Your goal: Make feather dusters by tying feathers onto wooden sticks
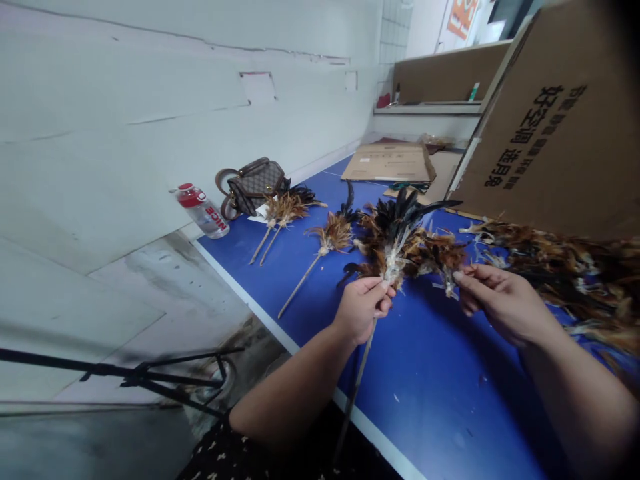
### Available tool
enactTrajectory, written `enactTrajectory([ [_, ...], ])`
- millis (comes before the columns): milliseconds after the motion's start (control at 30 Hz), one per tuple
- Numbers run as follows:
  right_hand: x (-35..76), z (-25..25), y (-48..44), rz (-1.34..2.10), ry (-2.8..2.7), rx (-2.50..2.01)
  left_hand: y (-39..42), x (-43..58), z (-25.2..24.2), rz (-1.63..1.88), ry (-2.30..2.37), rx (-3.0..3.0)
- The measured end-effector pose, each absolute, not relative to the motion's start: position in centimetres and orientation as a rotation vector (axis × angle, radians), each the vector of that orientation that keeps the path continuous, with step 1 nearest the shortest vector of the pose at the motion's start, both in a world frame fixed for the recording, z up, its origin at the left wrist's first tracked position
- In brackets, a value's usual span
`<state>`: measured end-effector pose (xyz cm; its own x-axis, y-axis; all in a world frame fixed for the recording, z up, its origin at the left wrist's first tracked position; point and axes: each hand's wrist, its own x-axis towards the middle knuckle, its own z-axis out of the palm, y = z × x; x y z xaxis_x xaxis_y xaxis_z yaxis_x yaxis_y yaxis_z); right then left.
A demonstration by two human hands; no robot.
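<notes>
My left hand is closed around the neck of a feather duster, where dark feathers with pale quills meet a thin wooden stick. The stick slants down toward my lap. To the right, my right hand pinches the pale quill end of a small bunch of brown feathers, whose tips reach the duster's side. A feather-topped stick lies on the blue table left of my left hand. Two more feather-topped sticks lie farther left.
Loose brown and black feathers are heaped along the right side, below a standing cardboard sheet. Flat cardboard lies at the back. A patterned handbag and a red-capped water bottle stand by the wall. A black metal frame is at lower left.
</notes>
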<state>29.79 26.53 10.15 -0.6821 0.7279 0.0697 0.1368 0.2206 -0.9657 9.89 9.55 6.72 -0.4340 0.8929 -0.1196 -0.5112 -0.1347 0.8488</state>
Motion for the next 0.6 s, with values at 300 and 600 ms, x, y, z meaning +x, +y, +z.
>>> enactTrajectory([
  [300, 27.5, 10.8, 22.9, 1.538, -1.988, -0.681, 9.8, 13.7, 7.0, 1.729, 0.959, 0.565],
  [600, 26.6, 9.9, 21.9, 1.699, -1.849, -0.721, 9.0, 12.8, 7.2, 1.714, 0.921, 0.563],
])
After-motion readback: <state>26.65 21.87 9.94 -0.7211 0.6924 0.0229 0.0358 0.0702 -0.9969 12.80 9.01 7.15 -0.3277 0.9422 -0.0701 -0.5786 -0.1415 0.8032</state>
